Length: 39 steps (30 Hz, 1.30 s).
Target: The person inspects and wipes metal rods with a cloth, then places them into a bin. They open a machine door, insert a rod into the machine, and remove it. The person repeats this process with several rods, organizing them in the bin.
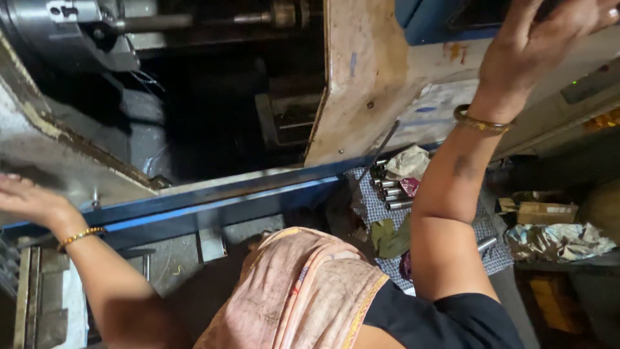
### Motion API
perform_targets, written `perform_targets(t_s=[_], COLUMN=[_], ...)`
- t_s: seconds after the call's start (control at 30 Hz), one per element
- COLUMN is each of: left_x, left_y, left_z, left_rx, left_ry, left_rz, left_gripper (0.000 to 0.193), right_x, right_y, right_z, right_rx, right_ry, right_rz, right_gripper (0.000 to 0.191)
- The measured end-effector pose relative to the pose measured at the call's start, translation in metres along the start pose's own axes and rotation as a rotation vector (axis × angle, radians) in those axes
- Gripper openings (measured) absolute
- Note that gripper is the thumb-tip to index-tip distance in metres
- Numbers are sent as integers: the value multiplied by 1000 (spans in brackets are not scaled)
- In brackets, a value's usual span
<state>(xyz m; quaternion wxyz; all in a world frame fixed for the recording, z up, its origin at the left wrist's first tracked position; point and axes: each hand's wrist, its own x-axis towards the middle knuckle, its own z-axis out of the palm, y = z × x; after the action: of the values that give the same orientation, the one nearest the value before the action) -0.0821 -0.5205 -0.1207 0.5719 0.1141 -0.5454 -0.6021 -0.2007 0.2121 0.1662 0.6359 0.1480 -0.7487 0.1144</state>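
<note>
At upper right, the right hand [536, 39] reaches up with fingers spread, touching the dark edge of a blue control panel [429, 22]; whether it grips anything cannot be told. A gold bangle [481, 121] circles its wrist. At far left, the left hand [29, 200] lies released and flat, palm down, on the worn grey metal ledge [45, 139] of a lathe, with a thin gold bangle [81, 236] on that wrist too.

Between the hands, the machine's open bay is dark. Above the left hand sits a round steel chuck [58, 26], and from it a steel bar [194, 21] runs level, its long axis pointing towards the right hand. A blue rail [226, 200] slants along the machine's front edge, below the bay.

Below the right forearm, a checked cloth [374, 207] carries several short steel cylinders [391, 190], lying side by side with their ends towards the right arm, plus crumpled rags. Right of that arm lie a cardboard box [546, 212] and crinkled plastic wrapping [555, 239]. A pink scarf [310, 291] hangs over the person's chest, nearest the camera.
</note>
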Motion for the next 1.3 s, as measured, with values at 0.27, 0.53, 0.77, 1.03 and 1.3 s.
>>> perform_targets(t_s=[0.27,0.53,0.77,1.03,1.3], left_x=[-7,-61,-129,-202,-264], left_y=[2,10,31,46,29], left_z=[1,32,83,131,174], left_rx=[-80,123,306,268,216], left_ry=[-125,-133,-202,-359,-577], left_rz=[-43,-84,-61,-76,-130], left_gripper=[14,20,23,20,36], right_x=[-75,-156,-184,-187,-205], right_y=[-143,-179,-168,-185,-200], right_z=[20,14,16,20,32], right_rx=[991,1235,1042,1039,943], right_ry=[-259,-963,-1260,-1559,-1690], right_rz=[203,438,491,385,220], right_gripper=[15,16,20,33,44])
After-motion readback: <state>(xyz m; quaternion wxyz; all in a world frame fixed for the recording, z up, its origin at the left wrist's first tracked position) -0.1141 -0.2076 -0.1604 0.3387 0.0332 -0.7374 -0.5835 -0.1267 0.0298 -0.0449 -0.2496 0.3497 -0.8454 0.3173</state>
